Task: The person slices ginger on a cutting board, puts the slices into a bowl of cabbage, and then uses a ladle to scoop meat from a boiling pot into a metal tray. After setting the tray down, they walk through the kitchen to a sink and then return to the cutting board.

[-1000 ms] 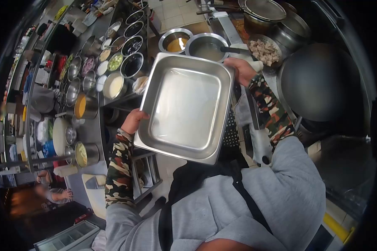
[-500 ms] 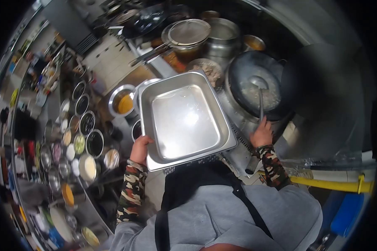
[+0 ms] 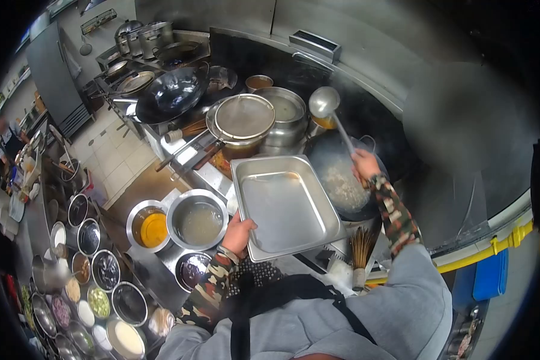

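A deep rectangular steel pan (image 3: 285, 210) is gripped at its near-left rim by my left hand (image 3: 237, 236), thumb over the edge. The pan is tilted, and only a little wet residue shows inside. My right hand (image 3: 365, 165) is wrapped round the handle of a steel ladle (image 3: 325, 102), whose bowl is raised at the far side of the wok (image 3: 325, 147). Pale chopped food (image 3: 344, 182) lies in the steaming wok, to the right of the pan. Part of the wok is hidden by the pan and my right forearm.
Beyond the pan, a round strainer (image 3: 245, 117) rests over a pot beside a steel pot (image 3: 282, 108). Bowls of orange liquid (image 3: 153, 229) and cloudy liquid (image 3: 198, 223) stand left. A bamboo brush (image 3: 361, 249) lies near the wok. Another person (image 3: 9, 135) is far left.
The ladle has come up out of the wok, its bowl now beyond the food. The view has tilted upward, showing more of the stove. My left hand still holds the pan.
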Demonstrator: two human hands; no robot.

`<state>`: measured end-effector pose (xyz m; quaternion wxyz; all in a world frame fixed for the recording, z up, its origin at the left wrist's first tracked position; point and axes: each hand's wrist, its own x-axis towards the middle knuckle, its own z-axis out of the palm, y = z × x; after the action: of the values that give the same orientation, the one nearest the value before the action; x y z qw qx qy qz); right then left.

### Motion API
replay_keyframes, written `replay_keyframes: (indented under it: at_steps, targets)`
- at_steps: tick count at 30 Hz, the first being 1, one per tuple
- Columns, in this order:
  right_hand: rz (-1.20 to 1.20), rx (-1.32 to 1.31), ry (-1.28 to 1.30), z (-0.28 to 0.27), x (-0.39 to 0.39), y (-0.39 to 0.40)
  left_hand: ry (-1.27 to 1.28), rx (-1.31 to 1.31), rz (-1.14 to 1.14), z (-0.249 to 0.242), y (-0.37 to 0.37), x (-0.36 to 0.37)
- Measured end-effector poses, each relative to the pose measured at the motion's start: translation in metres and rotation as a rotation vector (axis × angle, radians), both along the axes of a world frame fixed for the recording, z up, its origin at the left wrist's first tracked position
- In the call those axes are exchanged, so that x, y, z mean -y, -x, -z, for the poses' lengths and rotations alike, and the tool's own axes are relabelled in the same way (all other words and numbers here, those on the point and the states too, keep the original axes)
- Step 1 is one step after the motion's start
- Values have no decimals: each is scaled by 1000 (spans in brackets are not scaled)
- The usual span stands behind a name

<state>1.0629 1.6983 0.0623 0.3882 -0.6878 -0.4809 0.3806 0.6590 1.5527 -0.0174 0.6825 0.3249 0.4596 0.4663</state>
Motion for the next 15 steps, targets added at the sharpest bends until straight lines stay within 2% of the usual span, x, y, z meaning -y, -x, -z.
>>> replay_keyframes:
  at_steps: [3, 5, 6, 7, 8, 11, 12, 13, 15]
  targets:
    - [-32, 103, 0, -1, -80, 61, -70, -79, 31, -2, 10, -13]
    - [-68, 228, 37, 12, -136, 79, -32, 20, 37, 9, 11, -23]
    - [-100, 358, 71, 36, -179, 76, -19, 62, 34, 10, 10, -26]
    - [-156, 556, 167, 44, -207, 82, -19, -4, 78, 15, 9, -30]
    - [-156, 549, 165, 40, -222, 94, -15, 28, 61, 15, 5, -33]
    - [-439, 417, 308, 34, -242, 118, 26, 34, 66, -3, -4, -43]
    - [-186, -482, 598, 30, -239, 117, 64, 27, 88, -8, -9, -45]
    - [-1, -693, 626, 25, -235, 118, 85, 31, 94, -6, -15, -47]
    - [-56, -897, 641, 32, -228, 96, -9, 55, 133, 2, -29, -63]
